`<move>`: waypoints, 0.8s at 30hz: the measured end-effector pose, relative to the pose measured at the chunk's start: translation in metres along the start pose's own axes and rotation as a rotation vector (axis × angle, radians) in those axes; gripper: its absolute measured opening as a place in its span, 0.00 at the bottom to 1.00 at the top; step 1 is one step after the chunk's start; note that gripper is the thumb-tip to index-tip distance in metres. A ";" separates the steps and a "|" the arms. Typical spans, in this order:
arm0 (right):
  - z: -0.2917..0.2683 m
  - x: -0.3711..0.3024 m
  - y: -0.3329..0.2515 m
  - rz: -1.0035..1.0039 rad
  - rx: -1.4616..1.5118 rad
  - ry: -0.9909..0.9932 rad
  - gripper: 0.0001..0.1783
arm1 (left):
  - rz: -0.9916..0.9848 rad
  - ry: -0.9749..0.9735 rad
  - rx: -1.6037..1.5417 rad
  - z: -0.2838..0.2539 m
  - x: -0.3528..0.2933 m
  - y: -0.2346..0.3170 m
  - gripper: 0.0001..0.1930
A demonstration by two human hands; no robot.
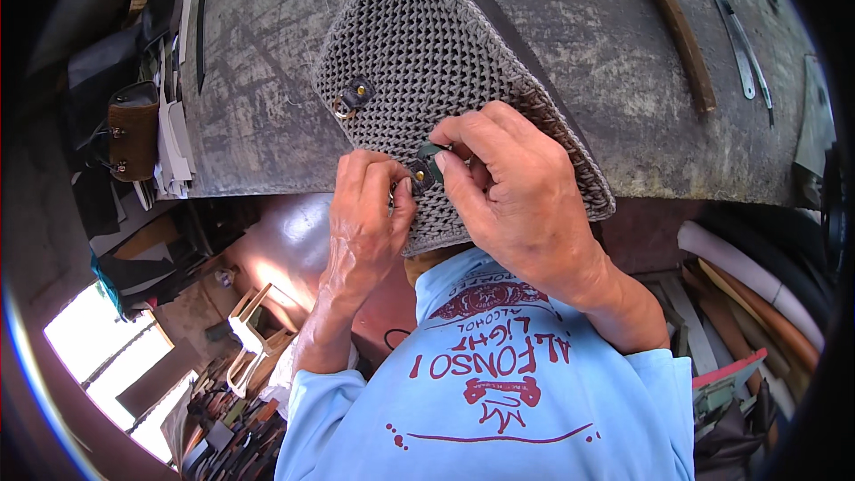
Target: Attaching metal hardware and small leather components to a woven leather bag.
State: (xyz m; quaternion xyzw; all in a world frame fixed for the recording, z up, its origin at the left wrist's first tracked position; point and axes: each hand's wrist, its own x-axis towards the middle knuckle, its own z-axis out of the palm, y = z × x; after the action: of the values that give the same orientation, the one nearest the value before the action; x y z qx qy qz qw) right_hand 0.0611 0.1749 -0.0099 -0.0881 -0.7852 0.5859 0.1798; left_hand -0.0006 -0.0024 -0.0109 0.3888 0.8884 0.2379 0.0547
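Steady the near black tab [427, 184] with the left hand [363, 205], thumb and fingertips nearly together beside it; impossible to tell the exact hold. Support the dark green piece [430, 150] between thumb and forefinger of the right hand [521, 178], closed on it, square to the brass stud [419, 176]. Avoid stretching the grey woven piece [427, 53], overhanging the near edge of the table [267, 125].

Left hand [361, 209] upright over its forearm [331, 321], thumb pinched to curled index; right hand [521, 183] just beside, forearm [619, 298] angling in from lower right, thumb-index pinch, other fingers probably curled, partly hidden.
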 end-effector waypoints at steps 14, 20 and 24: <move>0.007 0.002 -0.005 0.043 -0.253 -0.203 0.06 | -0.081 0.076 -0.138 0.008 -0.012 -0.007 0.10; 0.011 0.004 -0.008 0.046 -0.336 -0.250 0.05 | -0.071 0.105 -0.155 0.009 -0.014 -0.008 0.11; 0.013 0.004 -0.010 0.051 -0.395 -0.267 0.05 | -0.060 0.131 -0.158 0.012 -0.015 -0.009 0.11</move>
State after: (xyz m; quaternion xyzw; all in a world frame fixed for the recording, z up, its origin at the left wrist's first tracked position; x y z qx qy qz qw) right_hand 0.0528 0.1615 -0.0033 -0.0629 -0.8989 0.4319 0.0388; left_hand 0.0071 -0.0140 -0.0271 0.3401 0.8797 0.3305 0.0342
